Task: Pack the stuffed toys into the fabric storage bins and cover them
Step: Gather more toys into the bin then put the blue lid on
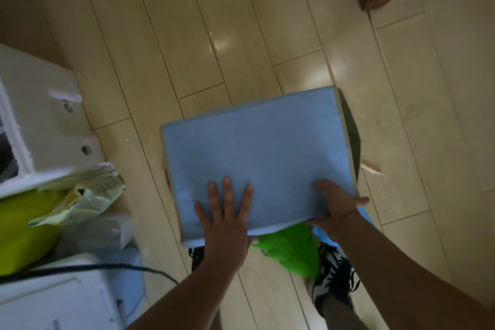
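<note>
pale blue lid (257,153), green stuffed toy (292,252), black-and-white patterned shoe (334,273)

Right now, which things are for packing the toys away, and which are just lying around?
For the job:
blue lid, pressed flat by the left hand
right hand, gripping the lid's near corner
green stuffed toy, poking out under the lid

Just lying about:
crumpled paper
yellow-green bag
white furniture
dark cord
wooden floor
</note>
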`<state>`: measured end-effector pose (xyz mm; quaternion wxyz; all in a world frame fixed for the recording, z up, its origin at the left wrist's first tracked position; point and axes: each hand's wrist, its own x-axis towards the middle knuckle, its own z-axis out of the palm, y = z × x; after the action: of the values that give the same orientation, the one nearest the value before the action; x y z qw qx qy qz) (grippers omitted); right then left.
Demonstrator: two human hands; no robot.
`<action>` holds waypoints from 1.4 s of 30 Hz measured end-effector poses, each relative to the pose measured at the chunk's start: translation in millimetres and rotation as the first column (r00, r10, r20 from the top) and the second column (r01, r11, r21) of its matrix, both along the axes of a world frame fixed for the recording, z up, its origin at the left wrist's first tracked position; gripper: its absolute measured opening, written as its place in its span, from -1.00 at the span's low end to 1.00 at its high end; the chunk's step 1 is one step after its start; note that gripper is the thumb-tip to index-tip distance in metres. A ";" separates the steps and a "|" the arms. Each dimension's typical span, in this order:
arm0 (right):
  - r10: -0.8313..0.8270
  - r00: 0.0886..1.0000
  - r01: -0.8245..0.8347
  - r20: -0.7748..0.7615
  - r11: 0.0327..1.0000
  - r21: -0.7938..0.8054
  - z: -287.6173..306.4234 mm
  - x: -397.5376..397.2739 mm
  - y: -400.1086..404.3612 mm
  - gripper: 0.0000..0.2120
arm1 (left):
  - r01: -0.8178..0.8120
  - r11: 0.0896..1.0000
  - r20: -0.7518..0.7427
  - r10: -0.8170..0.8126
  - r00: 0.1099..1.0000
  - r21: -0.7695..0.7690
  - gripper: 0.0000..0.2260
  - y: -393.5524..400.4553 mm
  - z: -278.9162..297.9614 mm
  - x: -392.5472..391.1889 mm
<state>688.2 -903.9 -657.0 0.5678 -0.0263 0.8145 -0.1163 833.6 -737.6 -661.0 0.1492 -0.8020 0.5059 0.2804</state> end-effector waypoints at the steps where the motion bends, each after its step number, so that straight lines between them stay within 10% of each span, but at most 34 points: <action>1: -0.010 1.000 0.010 0.003 1.000 -0.029 -7.0 0.1 1.8 0.16 | 0.004 1.000 0.022 -0.004 1.000 -0.013 0.18 0.6 -5.1 0.1; 10: 0.025 0.978 0.008 0.205 0.988 -0.156 -38.1 -10.4 11.5 0.14 | -0.011 0.989 0.106 0.026 0.994 -0.146 -0.12 -2.8 -26.1 2.7; 13: 0.225 0.972 -0.234 -0.064 0.939 -0.251 -20.5 -11.8 9.1 0.13 | -0.020 0.990 0.056 0.028 0.998 -0.137 0.05 -2.4 -15.5 4.1; 18: 0.705 0.426 -0.904 -0.567 0.307 -0.297 11.0 -12.3 -16.0 0.17 | -0.040 0.975 -0.012 0.039 0.999 -0.219 -0.18 -2.0 10.6 14.9; 23: 0.721 0.268 -0.945 -0.639 0.067 -0.320 16.5 10.6 -59.4 0.06 | -0.368 0.899 0.006 0.380 0.925 -0.236 -0.10 -14.6 12.8 45.1; 29: 0.675 0.438 -0.894 -0.594 0.398 -0.207 -8.1 15.7 -71.2 0.14 | -0.531 0.793 -0.152 0.510 0.847 -0.299 -0.13 2.3 5.2 45.1; 32: 0.703 0.563 -0.820 -0.434 0.542 -0.185 -17.0 0.5 -67.9 0.20 | -0.682 0.698 -0.127 0.672 0.729 -0.221 0.17 4.6 5.0 61.1; 35: 0.722 0.585 -0.808 -0.369 0.560 -0.185 -21.1 -4.1 -69.7 0.09 | -0.875 0.481 -0.282 0.833 0.477 -0.061 0.27 3.9 -1.5 81.0; 38: 0.696 0.624 -0.780 -0.354 0.574 -0.247 -22.0 -2.1 -73.2 -0.15 | -0.978 0.114 -0.550 0.835 -0.002 0.177 0.07 3.1 -2.9 95.3; 42: 0.688 0.642 -0.767 -0.339 0.570 -0.294 -24.8 -4.2 -78.1 -0.23 | -0.988 0.041 -0.573 0.818 -0.051 0.146 -0.08 -6.1 -16.5 114.2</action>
<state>684.0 -982.0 -681.8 0.4664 -0.4900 0.7355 -0.0374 947.8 -743.8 -677.5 -0.3518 -0.8273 -0.1167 0.4221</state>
